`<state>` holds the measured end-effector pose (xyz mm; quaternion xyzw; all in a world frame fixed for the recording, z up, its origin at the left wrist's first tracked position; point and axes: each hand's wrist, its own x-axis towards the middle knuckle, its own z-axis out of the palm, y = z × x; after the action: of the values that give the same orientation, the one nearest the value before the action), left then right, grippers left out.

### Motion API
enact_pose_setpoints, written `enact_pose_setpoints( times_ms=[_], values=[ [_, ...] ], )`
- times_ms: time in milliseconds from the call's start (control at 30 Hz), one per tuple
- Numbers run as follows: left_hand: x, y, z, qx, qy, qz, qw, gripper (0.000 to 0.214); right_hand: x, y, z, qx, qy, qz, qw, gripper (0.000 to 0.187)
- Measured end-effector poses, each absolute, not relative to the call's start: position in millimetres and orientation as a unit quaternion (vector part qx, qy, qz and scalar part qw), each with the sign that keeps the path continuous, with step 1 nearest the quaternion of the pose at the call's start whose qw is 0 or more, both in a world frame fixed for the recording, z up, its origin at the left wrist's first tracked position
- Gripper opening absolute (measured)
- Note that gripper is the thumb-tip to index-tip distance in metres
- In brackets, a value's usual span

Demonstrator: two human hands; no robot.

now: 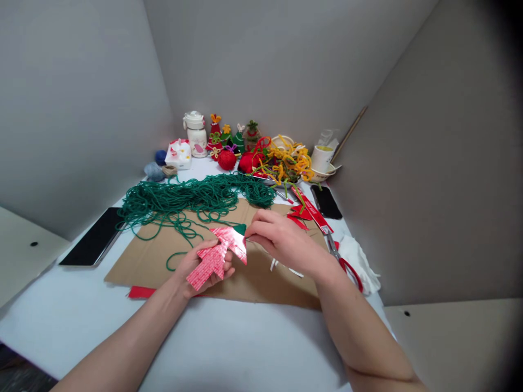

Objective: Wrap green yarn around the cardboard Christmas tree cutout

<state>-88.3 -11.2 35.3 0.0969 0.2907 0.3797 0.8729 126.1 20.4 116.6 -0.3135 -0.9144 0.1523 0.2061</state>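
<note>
My left hand [200,269] grips a red patterned paper cutout shaped like a tree [218,253], its fingers curled under the trunk end. My right hand [280,237] pinches a green yarn strand [241,229] at the tip of the cutout, where the yarn is wound on. Both hands hover over a brown cardboard sheet [261,283] lying on the white table [229,348]. A large tangle of green yarn [192,198] lies just behind the hands.
Red-handled scissors [345,261] and white tissue [362,261] lie to the right. Red paper scraps [308,212], a black phone [326,201], a tablet [93,239] at left. At the back: pipe cleaners [286,160], yarn ornaments [226,144], a cup [322,158], a white bottle [196,133]. Grey walls close in.
</note>
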Motion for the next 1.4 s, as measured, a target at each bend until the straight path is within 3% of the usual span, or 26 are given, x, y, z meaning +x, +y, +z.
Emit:
enact_pose_setpoints(
  times_ms=[233,733,1267,1400],
  values=[
    [-90.8,-13.2,22.7,0.133,0.271,0.275,0.913,0.024,127.2,19.7,117.1,-0.286,-0.926,0.188,0.159,0.02],
    [-96.3,-16.6,14.4,0.231,0.211,0.184,0.932,0.029,129.5,25.1,113.5,-0.224,-0.906,0.335,0.129,0.015],
    [-96.9,-21.6,18.2,0.269,0.185,0.253,0.911,0.025,123.8,37.2,92.5,-0.248,-0.829,0.483,0.137,0.016],
    [-95.0,-21.4,21.7,0.293,0.159,0.289,0.897,0.049,119.2,37.3,88.1,-0.258,-0.773,0.558,0.158,0.016]
  ],
)
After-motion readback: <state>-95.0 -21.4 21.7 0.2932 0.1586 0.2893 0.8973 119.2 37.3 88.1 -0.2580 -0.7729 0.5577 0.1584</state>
